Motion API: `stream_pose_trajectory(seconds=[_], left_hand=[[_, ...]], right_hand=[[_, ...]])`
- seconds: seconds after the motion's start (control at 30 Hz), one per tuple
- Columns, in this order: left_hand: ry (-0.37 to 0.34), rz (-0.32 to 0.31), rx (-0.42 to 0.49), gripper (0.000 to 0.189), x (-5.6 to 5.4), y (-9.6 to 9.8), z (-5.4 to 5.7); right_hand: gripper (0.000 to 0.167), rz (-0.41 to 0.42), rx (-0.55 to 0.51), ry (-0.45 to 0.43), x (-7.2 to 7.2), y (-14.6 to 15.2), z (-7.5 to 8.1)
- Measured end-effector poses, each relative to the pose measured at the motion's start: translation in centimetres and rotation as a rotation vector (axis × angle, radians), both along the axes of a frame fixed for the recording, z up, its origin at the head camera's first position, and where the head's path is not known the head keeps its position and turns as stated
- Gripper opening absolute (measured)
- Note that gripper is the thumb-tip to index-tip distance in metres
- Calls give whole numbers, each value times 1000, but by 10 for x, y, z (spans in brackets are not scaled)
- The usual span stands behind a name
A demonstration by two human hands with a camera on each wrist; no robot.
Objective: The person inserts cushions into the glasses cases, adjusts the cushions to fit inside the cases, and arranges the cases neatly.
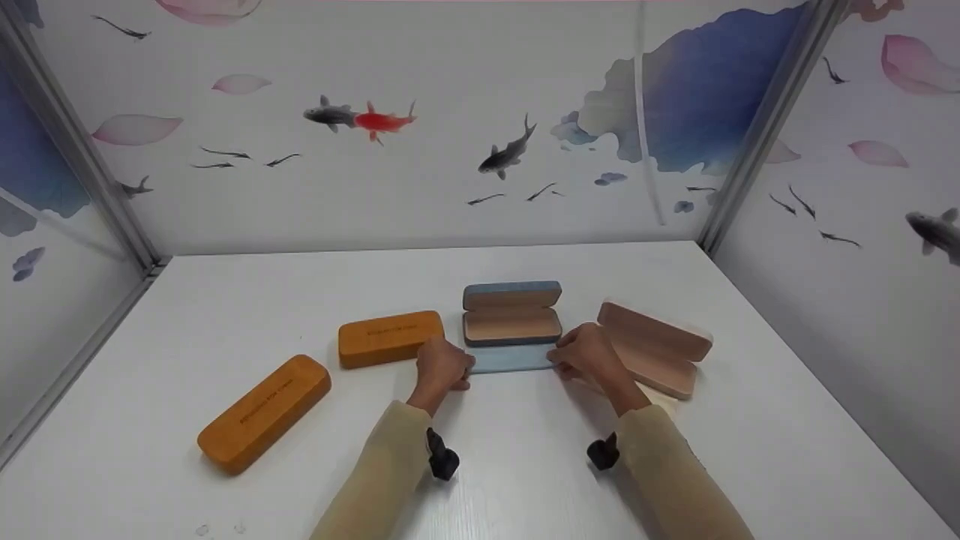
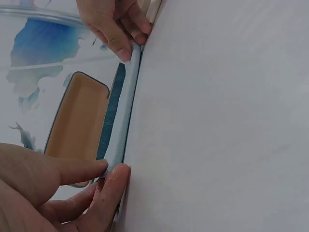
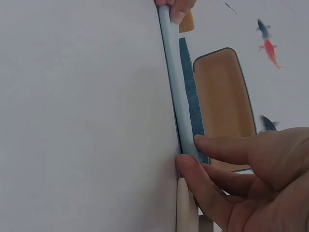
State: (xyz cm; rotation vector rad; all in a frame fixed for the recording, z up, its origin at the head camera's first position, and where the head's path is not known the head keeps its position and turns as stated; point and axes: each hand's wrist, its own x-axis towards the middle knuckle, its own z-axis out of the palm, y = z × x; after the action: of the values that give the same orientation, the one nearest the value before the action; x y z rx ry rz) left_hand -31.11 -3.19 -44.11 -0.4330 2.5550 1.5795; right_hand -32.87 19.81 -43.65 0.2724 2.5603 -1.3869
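Observation:
A light blue folded cloth (image 1: pixel 514 358) lies in a narrow strip on the table, just in front of an open blue glasses case (image 1: pixel 513 328) with a tan lining. My left hand (image 1: pixel 444 367) pinches the cloth's left end between thumb and fingers. At the opposite end, my right hand (image 1: pixel 590 352) pinches it the same way. Both wrist views show the cloth (image 2: pixel 126 106) stretched straight between the hands, low along the tabletop. Partly under my right hand and forearm, a cream folded cloth (image 1: pixel 663 401) shows.
Right of my right hand stands an open glasses case (image 1: pixel 656 360) with a pinkish-beige inside. A closed orange glasses case (image 1: pixel 390 337) sits behind my left hand, and another orange case (image 1: pixel 266 412) lies farther left. Printed wall panels (image 1: pixel 420 202) border the white table (image 1: pixel 510 465).

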Motion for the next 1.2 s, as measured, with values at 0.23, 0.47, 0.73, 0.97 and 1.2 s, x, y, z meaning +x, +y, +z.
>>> stream_pose_trajectory(seconds=[0.23, 0.47, 0.73, 0.97, 1.2], left_hand=[[54, -27, -21, 9, 3, 0, 0], [5, -14, -78, 19, 5, 3, 7], [59, -20, -36, 19, 1, 1, 12], [94, -26, 4, 18, -6, 3, 20], [102, -27, 16, 20, -9, 7, 32]], right_hand=[[21, -6, -54, 13, 1, 0, -1], [21, -14, -56, 4, 2, -1, 2], [25, 42, 50, 42, -3, 3, 7], [34, 50, 26, 65, -7, 5, 18], [29, 30, -21, 97, -11, 6, 27]])
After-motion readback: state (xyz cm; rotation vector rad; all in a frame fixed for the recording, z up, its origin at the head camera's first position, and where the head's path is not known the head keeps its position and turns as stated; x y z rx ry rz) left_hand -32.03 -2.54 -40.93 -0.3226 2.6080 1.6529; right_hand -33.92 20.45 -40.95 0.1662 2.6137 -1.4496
